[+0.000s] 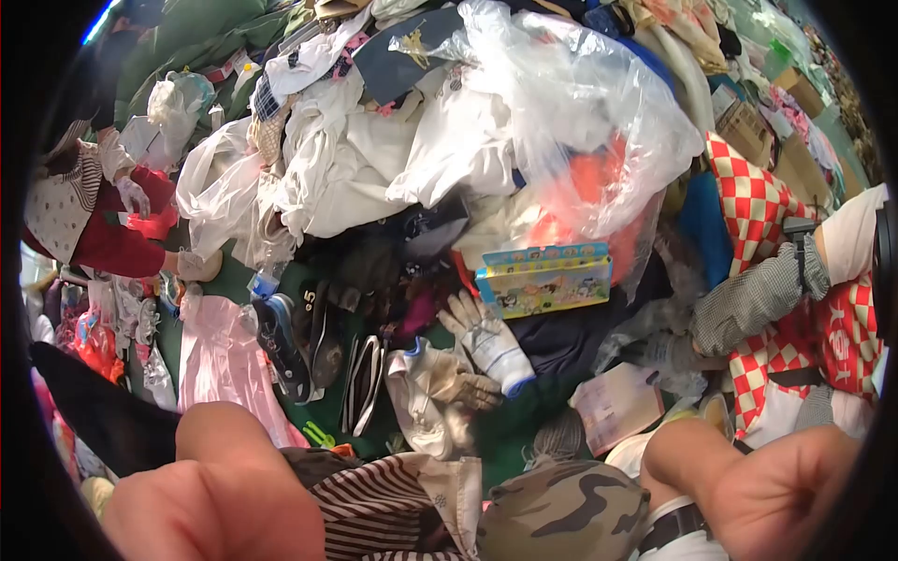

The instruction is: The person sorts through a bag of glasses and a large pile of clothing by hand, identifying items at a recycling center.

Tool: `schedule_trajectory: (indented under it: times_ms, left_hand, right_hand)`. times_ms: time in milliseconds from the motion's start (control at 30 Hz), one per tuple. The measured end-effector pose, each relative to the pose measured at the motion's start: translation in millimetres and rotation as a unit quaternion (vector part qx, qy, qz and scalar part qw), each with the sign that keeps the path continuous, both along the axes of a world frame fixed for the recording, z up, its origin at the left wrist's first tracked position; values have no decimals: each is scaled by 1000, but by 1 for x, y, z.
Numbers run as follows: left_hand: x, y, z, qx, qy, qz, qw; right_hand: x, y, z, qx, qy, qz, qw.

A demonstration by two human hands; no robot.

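Observation:
My left hand (210,500) is large and close to the camera at the bottom left, its fingers hidden. At the lower right my right hand (781,481) is also raised near the camera, fingers out of sight. No held thing shows in either hand. Between them lie a brown-striped cloth (374,500) and a camouflage-patterned cloth item (566,510). Beyond these, a white work glove (496,346) with a blue cuff rests on the heap, below a colourful cartoon-printed box (547,285). A pink pleated garment (229,360) is spread past my left hand.
White cloth (346,159) and clear plastic sheeting (599,103) pile up at the back. Dark shoes (285,346) lie left of centre. A co-worker's grey checked sleeve (758,299) reaches in from the right; another person's gloved hand (131,196) is at the left.

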State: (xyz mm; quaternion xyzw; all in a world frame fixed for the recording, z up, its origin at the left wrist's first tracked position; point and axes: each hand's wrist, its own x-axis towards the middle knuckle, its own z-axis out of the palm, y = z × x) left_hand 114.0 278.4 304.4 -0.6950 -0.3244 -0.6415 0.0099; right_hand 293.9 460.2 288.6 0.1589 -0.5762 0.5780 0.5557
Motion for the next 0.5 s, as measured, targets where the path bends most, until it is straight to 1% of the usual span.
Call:
schedule_trajectory:
  times_ms: [300,500]
  left_hand:
    - [5,43,-28,-15,20,-11,1000]
    - [-3,33,-11,29,7,-15,999]
  right_hand:
    - [-4,-3,0,-7,18,9,1000]
    - [-7,-2,1,-4,50,21,999]
